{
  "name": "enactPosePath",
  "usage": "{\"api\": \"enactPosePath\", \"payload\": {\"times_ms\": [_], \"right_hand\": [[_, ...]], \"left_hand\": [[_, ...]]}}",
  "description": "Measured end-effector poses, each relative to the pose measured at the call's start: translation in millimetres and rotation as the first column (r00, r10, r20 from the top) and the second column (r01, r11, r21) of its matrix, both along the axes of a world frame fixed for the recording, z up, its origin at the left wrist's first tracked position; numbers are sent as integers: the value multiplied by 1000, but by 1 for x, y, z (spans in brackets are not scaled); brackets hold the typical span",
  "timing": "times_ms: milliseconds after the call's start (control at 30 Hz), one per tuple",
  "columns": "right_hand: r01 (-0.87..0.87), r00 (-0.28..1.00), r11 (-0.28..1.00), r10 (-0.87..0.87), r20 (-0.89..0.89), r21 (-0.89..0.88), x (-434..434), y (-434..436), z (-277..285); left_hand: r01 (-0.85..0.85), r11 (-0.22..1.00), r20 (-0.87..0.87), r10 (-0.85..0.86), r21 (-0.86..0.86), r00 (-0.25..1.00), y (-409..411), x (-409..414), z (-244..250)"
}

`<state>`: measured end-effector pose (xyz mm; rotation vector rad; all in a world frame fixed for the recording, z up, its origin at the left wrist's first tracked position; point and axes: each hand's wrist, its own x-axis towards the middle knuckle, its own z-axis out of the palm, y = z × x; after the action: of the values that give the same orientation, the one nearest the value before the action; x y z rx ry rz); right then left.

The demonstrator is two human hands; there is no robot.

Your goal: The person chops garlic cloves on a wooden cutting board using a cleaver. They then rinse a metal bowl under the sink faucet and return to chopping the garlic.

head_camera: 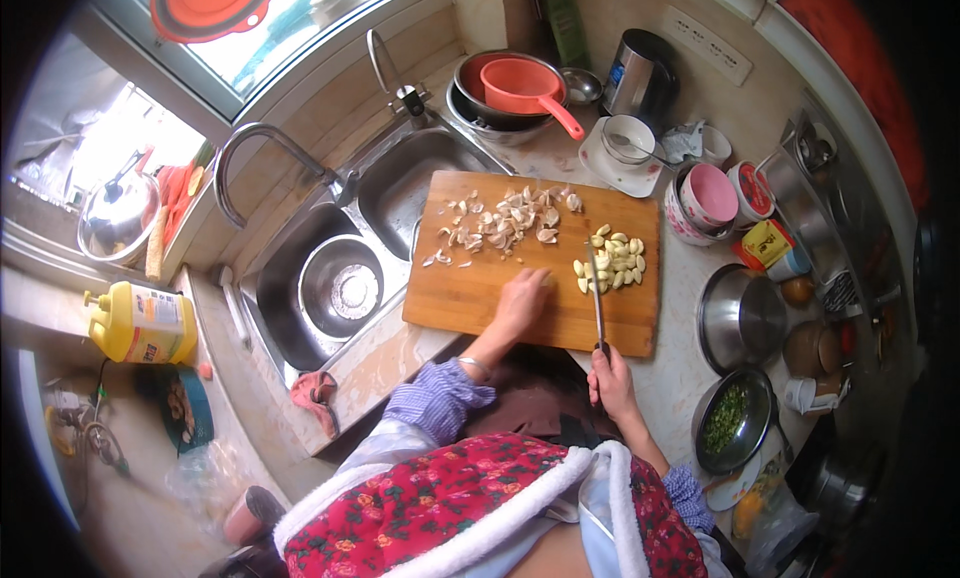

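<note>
A wooden cutting board lies across the counter and the edge of the sink. My right hand is closed around the handle of a kitchen knife, whose blade reaches over the left part of a pile of peeled garlic cloves. My left hand rests low on the middle of the board, left of the knife, its fingers slightly blurred; whether it holds something cannot be told. Papery garlic skins are spread over the board's upper left, with an unpeeled-looking piece of garlic at their right end.
Left of the board is a double steel sink with a steel bowl in one basin. Behind stand a red strainer on stacked bowls and an electric kettle. At right are pink bowls, a steel basin and a bowl of chopped greens.
</note>
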<state>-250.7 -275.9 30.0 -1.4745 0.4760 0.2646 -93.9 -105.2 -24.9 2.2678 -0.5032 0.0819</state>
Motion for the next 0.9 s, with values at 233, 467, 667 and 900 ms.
{"api": "enactPosePath", "payload": {"times_ms": [233, 467, 667, 900], "right_hand": [[142, 980, 988, -148, 130, 57, -3, -9, -3], [163, 978, 979, -177, 113, 123, -10, -17, -7], [70, 991, 993, -80, 104, 95, -10, -13, -2], [35, 996, 993, -44, 78, 112, -12, -6, 7]], "left_hand": [[-91, 968, -6, 92, -234, 996, -5, 21, -1], [-292, 949, 167, 309, -119, 936, 45, 16, 8], [-52, 994, 91, 60, -97, 994, 0, -7, -3], [181, 981, 188, -190, 69, 963, -38, -2, 1]]}}
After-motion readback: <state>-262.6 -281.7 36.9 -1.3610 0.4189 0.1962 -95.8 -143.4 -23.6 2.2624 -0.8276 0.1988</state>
